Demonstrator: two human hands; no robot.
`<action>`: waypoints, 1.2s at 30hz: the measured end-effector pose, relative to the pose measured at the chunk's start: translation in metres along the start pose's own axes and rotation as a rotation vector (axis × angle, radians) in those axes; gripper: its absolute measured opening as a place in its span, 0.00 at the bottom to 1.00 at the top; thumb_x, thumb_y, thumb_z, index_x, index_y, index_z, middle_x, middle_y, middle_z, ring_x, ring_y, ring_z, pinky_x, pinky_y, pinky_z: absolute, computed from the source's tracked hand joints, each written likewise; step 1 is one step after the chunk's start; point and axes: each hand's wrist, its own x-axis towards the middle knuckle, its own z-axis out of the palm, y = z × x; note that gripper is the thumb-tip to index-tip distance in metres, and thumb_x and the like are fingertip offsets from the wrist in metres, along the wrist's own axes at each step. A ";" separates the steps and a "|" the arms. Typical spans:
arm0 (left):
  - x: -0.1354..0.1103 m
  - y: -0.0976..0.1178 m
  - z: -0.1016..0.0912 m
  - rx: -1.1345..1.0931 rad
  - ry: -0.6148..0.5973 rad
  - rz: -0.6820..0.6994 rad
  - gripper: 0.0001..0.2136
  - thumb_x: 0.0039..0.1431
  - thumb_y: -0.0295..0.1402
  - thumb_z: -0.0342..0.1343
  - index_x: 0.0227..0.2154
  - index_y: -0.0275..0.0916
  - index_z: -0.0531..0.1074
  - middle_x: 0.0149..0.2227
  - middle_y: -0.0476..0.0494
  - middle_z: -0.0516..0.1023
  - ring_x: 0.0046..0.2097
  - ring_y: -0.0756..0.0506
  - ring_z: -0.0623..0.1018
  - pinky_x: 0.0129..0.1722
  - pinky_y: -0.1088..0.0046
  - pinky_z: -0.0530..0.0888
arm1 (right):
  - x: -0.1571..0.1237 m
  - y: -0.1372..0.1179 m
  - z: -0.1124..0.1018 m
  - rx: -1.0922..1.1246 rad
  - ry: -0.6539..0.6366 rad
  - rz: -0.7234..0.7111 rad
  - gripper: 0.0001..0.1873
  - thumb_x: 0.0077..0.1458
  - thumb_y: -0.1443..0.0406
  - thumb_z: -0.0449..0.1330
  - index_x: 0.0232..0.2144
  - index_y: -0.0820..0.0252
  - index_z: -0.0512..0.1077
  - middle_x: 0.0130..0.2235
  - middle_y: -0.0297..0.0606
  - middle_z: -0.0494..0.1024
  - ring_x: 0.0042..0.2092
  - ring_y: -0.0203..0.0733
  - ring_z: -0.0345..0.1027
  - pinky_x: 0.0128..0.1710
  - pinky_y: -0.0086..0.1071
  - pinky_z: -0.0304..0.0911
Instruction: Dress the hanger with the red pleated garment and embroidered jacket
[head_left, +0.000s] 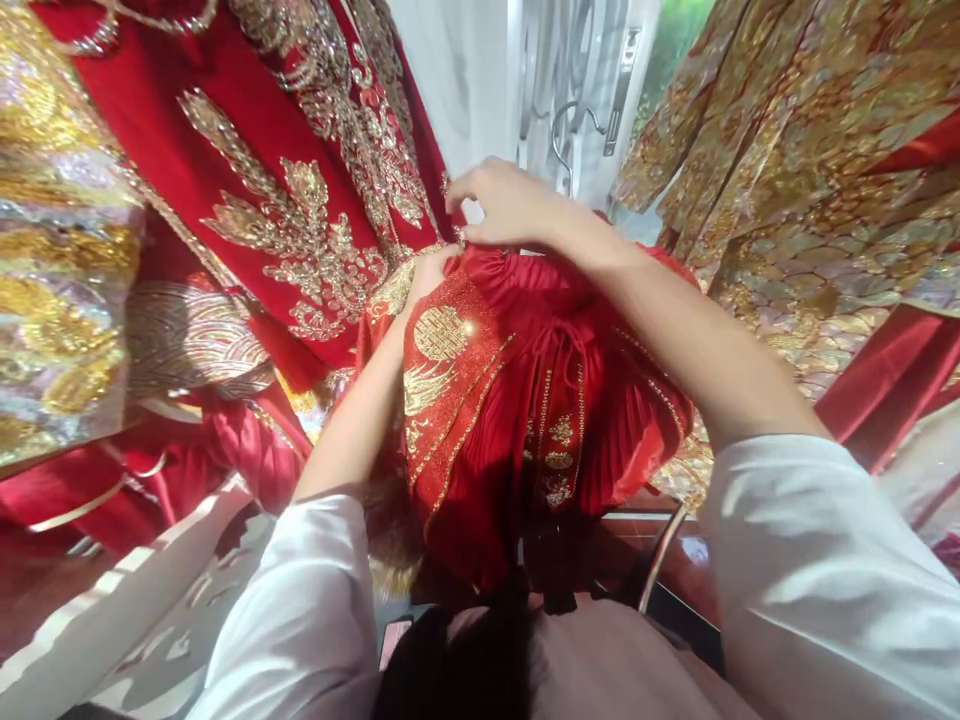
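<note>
At frame centre: red pleated garment (525, 400) being handled at its top edge.
Right hand (504, 205) pinches the gathered waistband, fingers together on cloth; left hand (426, 275) is half hidden behind the fabric (closure cannot be told). Likely step: hanging; next, careful alignment toward the hanger hook (574, 125), upper centre.

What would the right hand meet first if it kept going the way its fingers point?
The right hand, fingers curled leftward over the top of the red pleated skirt, would most likely run into the hanging red robe with gold embroidery just beside it. Depth is unclear, so the gap cannot be judged.
</note>
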 end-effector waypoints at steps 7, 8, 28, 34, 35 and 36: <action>-0.010 0.007 -0.031 0.116 0.041 0.032 0.15 0.45 0.46 0.61 0.29 0.38 0.73 0.29 0.48 0.75 0.38 0.42 0.74 0.41 0.67 0.69 | 0.043 0.015 0.002 0.170 -0.346 -0.039 0.13 0.50 0.65 0.57 0.39 0.56 0.75 0.33 0.34 0.73 0.33 0.36 0.62 0.33 0.30 0.56; -0.012 0.008 -0.033 0.133 0.046 0.017 0.15 0.45 0.44 0.62 0.30 0.38 0.73 0.29 0.48 0.75 0.39 0.42 0.74 0.42 0.66 0.69 | 0.043 0.013 0.002 0.202 -0.395 0.001 0.12 0.51 0.65 0.57 0.39 0.57 0.75 0.30 0.33 0.70 0.30 0.34 0.60 0.32 0.29 0.55; -0.064 0.122 -0.140 0.705 0.433 -0.296 0.11 0.51 0.36 0.59 0.36 0.35 0.73 0.35 0.43 0.75 0.39 0.39 0.73 0.46 0.54 0.69 | 0.041 0.014 0.027 0.066 0.237 0.145 0.12 0.46 0.61 0.60 0.36 0.49 0.72 0.36 0.46 0.75 0.55 0.57 0.61 0.47 0.42 0.63; -0.092 0.144 -0.020 0.169 0.033 -0.134 0.14 0.61 0.32 0.51 0.50 0.44 0.65 0.39 0.42 0.75 0.37 0.43 0.75 0.41 0.63 0.70 | 0.036 0.025 0.017 -0.149 0.188 0.122 0.06 0.45 0.65 0.60 0.30 0.55 0.72 0.36 0.47 0.74 0.53 0.57 0.63 0.56 0.48 0.56; -0.100 0.143 -0.003 0.100 -0.047 -0.140 0.18 0.61 0.33 0.51 0.54 0.43 0.62 0.42 0.40 0.75 0.38 0.42 0.75 0.41 0.63 0.70 | 0.034 0.027 0.018 -0.142 0.181 0.110 0.05 0.45 0.65 0.60 0.29 0.55 0.72 0.36 0.47 0.75 0.53 0.56 0.64 0.56 0.48 0.56; -0.107 0.141 0.010 0.052 -0.126 -0.146 0.22 0.61 0.35 0.52 0.57 0.41 0.58 0.43 0.38 0.75 0.39 0.41 0.75 0.41 0.63 0.71 | 0.033 0.029 0.019 -0.127 0.177 0.099 0.04 0.45 0.66 0.60 0.29 0.55 0.72 0.35 0.46 0.75 0.53 0.55 0.64 0.55 0.47 0.56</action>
